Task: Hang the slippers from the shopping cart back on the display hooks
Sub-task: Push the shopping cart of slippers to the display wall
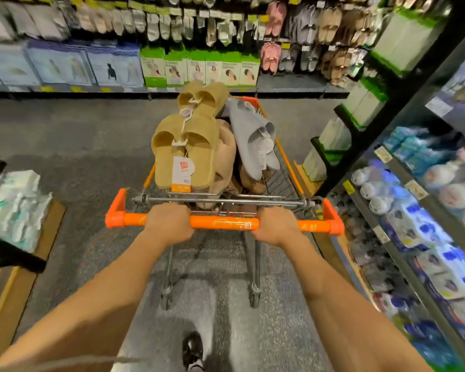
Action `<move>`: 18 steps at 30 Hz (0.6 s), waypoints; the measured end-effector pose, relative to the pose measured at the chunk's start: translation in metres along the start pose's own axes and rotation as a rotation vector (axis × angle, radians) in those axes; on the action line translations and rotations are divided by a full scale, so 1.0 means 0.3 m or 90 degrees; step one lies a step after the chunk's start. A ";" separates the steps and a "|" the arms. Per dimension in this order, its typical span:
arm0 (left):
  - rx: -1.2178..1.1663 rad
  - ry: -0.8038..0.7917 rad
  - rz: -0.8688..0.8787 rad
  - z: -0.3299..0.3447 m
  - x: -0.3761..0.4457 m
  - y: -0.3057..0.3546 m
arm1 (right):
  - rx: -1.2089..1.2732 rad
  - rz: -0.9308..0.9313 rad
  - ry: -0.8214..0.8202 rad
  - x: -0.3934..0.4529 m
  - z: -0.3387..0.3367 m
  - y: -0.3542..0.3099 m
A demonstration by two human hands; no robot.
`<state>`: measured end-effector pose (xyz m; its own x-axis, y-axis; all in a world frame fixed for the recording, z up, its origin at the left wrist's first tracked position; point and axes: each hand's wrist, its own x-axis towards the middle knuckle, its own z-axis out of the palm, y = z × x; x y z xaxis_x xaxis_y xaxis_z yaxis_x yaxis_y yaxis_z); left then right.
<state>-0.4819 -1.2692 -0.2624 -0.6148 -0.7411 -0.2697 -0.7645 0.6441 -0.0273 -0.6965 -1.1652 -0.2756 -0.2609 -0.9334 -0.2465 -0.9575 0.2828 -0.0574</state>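
From the head view, the left hand [169,224] and the right hand [275,226] each wrap around the orange handle [224,222] of the shopping cart [287,167], clamped on it. The slippers sit piled high in the basket: tan pairs [185,149] on the left, a grey pair [255,135] on the right, brown ones beneath. The display hooks [301,36] with hanging slippers are far ahead, to the right. The heap is loose and top-heavy; a jolt or sharp turn could likely tip a pair onto the floor [65,130].
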 end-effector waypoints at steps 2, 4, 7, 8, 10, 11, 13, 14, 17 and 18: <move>-0.007 -0.006 0.008 -0.044 0.138 -0.026 | 0.002 0.018 -0.006 0.127 -0.036 0.031; -0.014 0.002 0.020 -0.082 0.272 -0.052 | -0.004 0.032 -0.004 0.248 -0.076 0.062; -0.009 0.012 0.036 -0.130 0.466 -0.094 | -0.010 0.053 -0.003 0.419 -0.127 0.099; -0.005 0.013 0.041 -0.147 0.533 -0.108 | -0.011 0.059 -0.003 0.478 -0.146 0.110; 0.010 0.013 0.053 -0.183 0.663 -0.137 | -0.012 0.072 -0.003 0.594 -0.184 0.134; 0.013 0.015 0.060 -0.203 0.729 -0.152 | -0.009 0.079 -0.006 0.655 -0.204 0.146; 0.014 0.017 0.073 -0.243 0.864 -0.182 | -0.002 0.092 -0.009 0.779 -0.239 0.172; 0.018 0.018 0.077 -0.263 0.932 -0.195 | -0.001 0.098 -0.008 0.843 -0.255 0.186; 0.029 0.026 0.084 -0.323 1.147 -0.233 | 0.011 0.115 -0.007 1.037 -0.307 0.229; 0.029 0.024 0.085 -0.345 1.217 -0.245 | 0.017 0.119 -0.009 1.099 -0.328 0.243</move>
<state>-0.6702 -1.6066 -0.2592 -0.7180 -0.6545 -0.2371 -0.6665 0.7446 -0.0372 -0.8645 -1.4740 -0.2659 -0.4324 -0.8606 -0.2689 -0.8887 0.4572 -0.0341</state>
